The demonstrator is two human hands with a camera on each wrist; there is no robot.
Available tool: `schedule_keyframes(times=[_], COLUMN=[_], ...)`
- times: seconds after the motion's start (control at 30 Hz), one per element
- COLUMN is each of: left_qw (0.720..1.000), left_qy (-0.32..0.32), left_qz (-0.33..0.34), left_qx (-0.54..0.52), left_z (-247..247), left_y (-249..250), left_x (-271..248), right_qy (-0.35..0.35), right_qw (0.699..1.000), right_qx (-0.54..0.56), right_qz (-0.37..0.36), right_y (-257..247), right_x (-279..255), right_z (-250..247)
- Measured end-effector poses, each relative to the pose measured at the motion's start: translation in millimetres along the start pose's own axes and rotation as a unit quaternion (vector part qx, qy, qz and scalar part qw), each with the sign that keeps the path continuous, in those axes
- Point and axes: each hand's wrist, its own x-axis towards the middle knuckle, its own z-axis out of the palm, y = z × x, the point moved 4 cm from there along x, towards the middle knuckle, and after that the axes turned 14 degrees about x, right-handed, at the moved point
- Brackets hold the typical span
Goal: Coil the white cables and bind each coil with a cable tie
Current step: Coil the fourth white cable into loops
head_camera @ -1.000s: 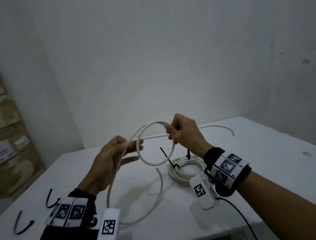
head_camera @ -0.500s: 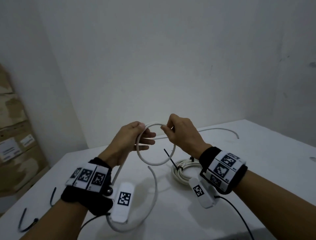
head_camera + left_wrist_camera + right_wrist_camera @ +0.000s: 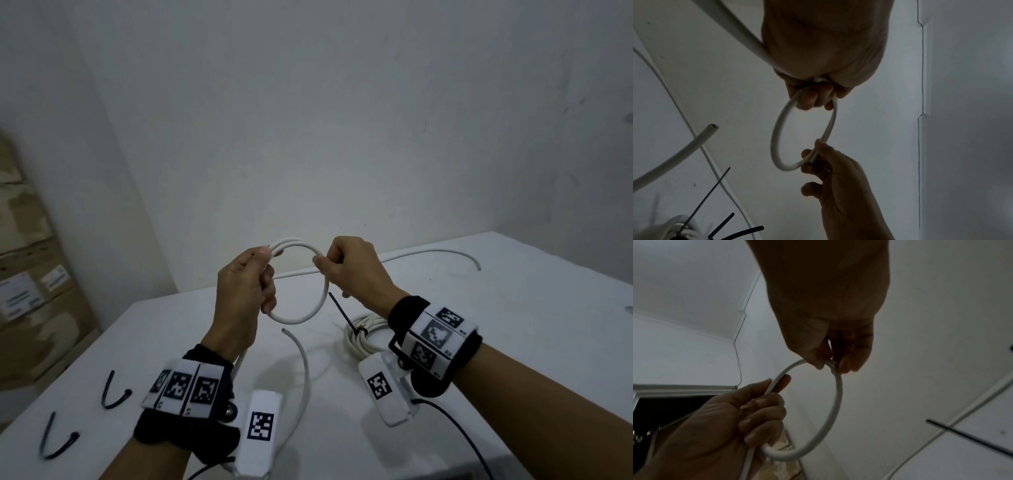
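Both hands hold a small loop of white cable [image 3: 310, 308] up in the air above the white table [image 3: 513, 342]. The left hand [image 3: 245, 291] grips the loop's left side, thumb on top and fingers curled round the strands. The right hand [image 3: 352, 270] pinches the loop's right side between thumb and forefinger; in the left wrist view two strands run side by side into that pinch. The cable's slack drops from the left hand past the wrist and curves over the table, its cut end [image 3: 283, 330] lifted just below the loop.

To the right of the loop, lower down on the table, lies a finished coil [image 3: 359, 337] already bound by a black cable tie [image 3: 342, 312], whose tail sticks up toward the loop. A further loose white cable [image 3: 435, 253] stretches along the table behind the right hand. Well to the left of the loop, near the table's edge, lie two spare black cable ties [image 3: 113, 394], both bent. Beyond them stand what look like cardboard boxes [image 3: 30, 291], though that corner is blurred.
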Motion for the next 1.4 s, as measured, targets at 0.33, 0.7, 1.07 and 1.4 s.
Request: schedule_keyframes(times=[0.33,0.7,1.07,1.4], left_qw=[0.978,0.966,0.976,0.981], left_qy=[0.156,0.181,0.105,0.074], left_qz=[0.011,-0.001,-0.111,-0.138], left_qx=[-0.135,-0.185,-0.158,-0.114], left_z=[-27.0,-49.2,-80.4,-62.5], left_y=[26.7,29.5,-4.7,-22.4], left_x=[32.5,21.6,1.1,-9.7], right_qy=[-0.009,-0.004,0.034,-0.08], right_qw=[0.976,0.72,0.843,0.896], right_qx=[0.178,0.556,0.504,0.425], right_qz=[0.121,0.416,0.184,0.097], right_y=[-3.9,24.3,0.0,-8.9], right_x=[-28.6,-91.4,-23.4,-24.8], right_z=[17.3,112.2,69.1,56.9])
